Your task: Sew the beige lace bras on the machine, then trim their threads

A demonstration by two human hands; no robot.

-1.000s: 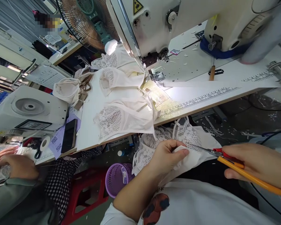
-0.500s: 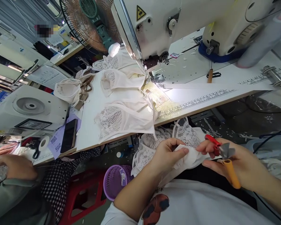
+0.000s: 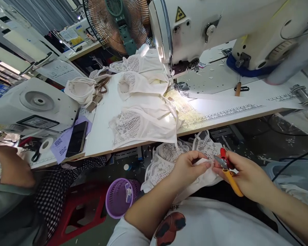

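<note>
Over my lap, my left hand (image 3: 192, 169) is closed, thumb and fingers pinching the edge of a white lace bra (image 3: 160, 167). Its lace cups hang below the table edge. My right hand (image 3: 242, 174) is closed around thread snips (image 3: 231, 177) with one red and one yellow handle. The short metal blades point left toward the pinched cloth. The right fingertips meet the bra's edge beside my left thumb; whether they grip it is hard to see. On the table in front lies another white lace bra (image 3: 143, 124), with more pieces behind it.
A sewing machine (image 3: 195, 30) with a lit needle area stands ahead. Along the table edge runs a printed ruler (image 3: 228, 112). At left are a phone (image 3: 77, 138), a second machine (image 3: 36, 106) and a co-worker's arm (image 3: 14, 167). A purple basket (image 3: 119, 198) stands on the floor.
My right hand has moved left to my left hand, and the snips have turned so the blades point toward the cloth. The camera view has shifted slightly.
</note>
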